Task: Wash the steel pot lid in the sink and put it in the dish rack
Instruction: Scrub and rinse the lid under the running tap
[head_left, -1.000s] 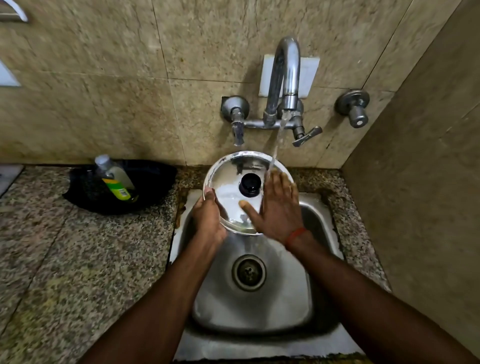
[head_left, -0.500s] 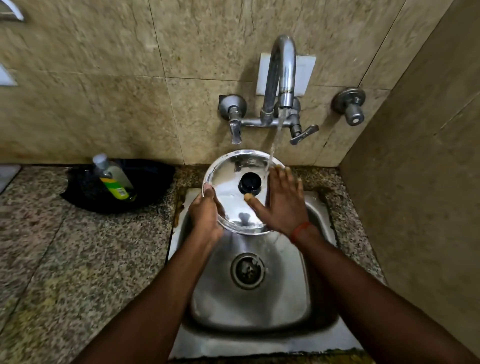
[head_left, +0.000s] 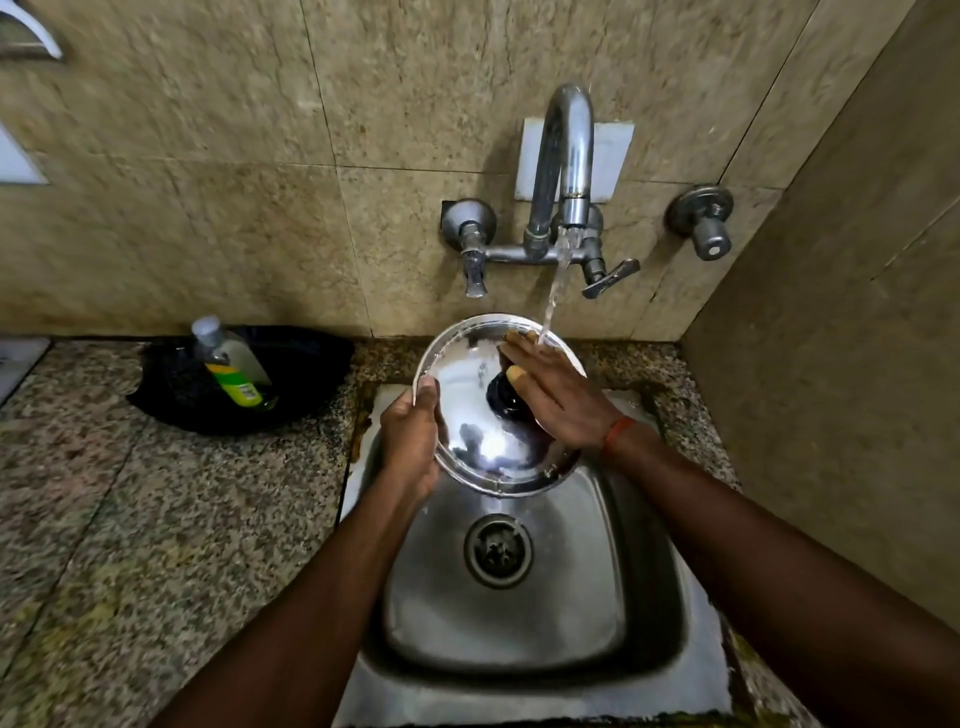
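Right hand (head_left: 558, 402) slid up lid (head_left: 467, 415) (over knob).

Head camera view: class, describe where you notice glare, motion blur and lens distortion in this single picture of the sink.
Head view: bright glare sits low on the steel pot lid; the upper-left wall tiles smear with motion blur while the tap stays fairly sharp; the wide-angle lens bows the right-hand wall and the sink; deep shadow darkens both forearms.

A home kitchen: a small steel sink (head_left: 519, 613) set in a speckled granite counter (head_left: 130, 519), a wall-mounted faucet (head_left: 563, 171) running above it against beige tiles, a dish-soap bottle (head_left: 231, 364) left of it.
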